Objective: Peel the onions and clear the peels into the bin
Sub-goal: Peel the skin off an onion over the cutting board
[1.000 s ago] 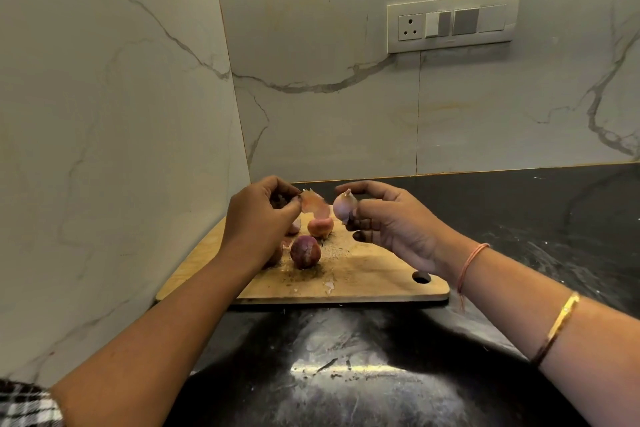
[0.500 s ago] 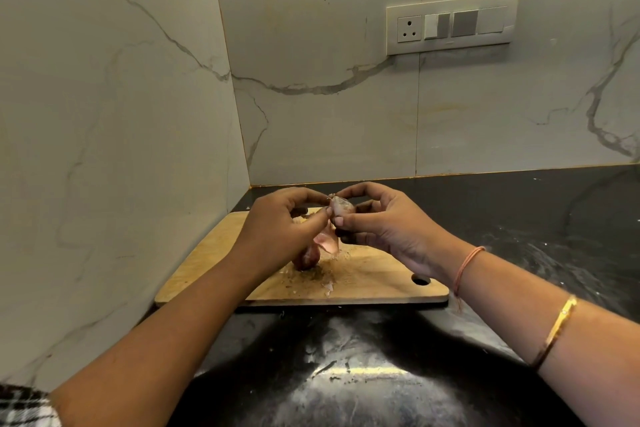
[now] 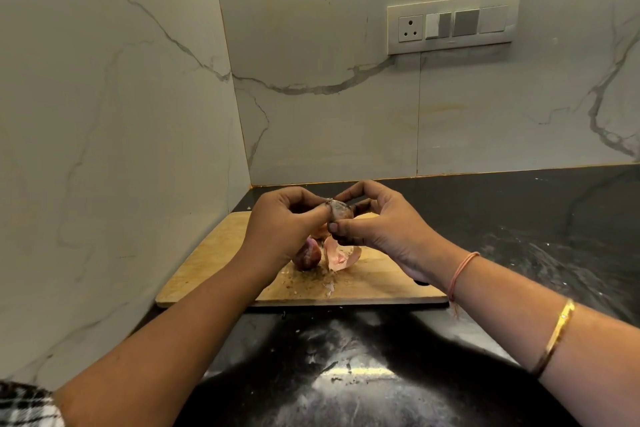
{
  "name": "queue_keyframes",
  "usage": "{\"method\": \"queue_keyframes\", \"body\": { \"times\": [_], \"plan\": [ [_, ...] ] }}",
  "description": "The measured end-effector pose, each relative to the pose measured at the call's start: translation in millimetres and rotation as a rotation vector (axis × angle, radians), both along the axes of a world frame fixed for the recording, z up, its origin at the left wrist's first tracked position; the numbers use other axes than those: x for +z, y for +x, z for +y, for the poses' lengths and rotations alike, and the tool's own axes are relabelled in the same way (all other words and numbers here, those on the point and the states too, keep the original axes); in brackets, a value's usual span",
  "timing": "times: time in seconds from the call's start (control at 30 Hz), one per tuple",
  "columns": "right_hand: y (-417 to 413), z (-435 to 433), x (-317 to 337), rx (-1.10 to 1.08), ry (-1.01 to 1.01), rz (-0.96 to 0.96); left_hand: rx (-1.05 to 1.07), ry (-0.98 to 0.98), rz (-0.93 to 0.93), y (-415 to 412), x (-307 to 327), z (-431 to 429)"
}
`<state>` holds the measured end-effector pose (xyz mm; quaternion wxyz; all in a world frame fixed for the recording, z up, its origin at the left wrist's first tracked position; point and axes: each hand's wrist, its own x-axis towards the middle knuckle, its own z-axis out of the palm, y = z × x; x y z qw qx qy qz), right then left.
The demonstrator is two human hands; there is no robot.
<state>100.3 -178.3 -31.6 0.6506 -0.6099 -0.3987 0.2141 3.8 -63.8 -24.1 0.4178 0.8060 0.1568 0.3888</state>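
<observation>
My right hand pinches the small onion; my left hand pinches its skin. Best I tear outward slowly, letting scraps fall on the chopping board below.

Nothing readable is showing anywhere: no words, labels, brands, numbers or signs. The switch plate, up and to the right of the right hand, is showing only plain, unmarked faces.

Marble-look walls meet in corner; switch panel upper rt; glossy black counter w/ glare.
</observation>
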Motion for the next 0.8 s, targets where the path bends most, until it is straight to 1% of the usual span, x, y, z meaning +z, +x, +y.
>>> {"method": "queue_keyframes", "body": {
  "times": [0.17, 0.47, 0.57, 0.7, 0.8],
  "plan": [
    [-2.1, -0.7, 1.7, 0.031, 0.000, 0.016, 0.045, 0.003, -0.015, -0.3, 0.2, 0.5],
    [-0.1, -2.2, 3.2, 0.106, 0.051, 0.165, 0.056, 0.028, -0.008, -1.3, -1.1, 1.7],
    [0.7, -1.9, 3.3, 0.092, 0.056, 0.191, 0.042, 0.045, -0.043, -2.8, -1.6, 1.4],
    [3.0, -1.5, 1.3, 0.069, 0.059, 0.156, -0.019, 0.045, -0.063, -2.7, -0.2, -1.2],
    [1.6, -1.3, 0.6, 0.019, 0.042, 0.057, -0.002, 0.046, -0.060, -1.4, 0.8, -2.2]
  ]
}}
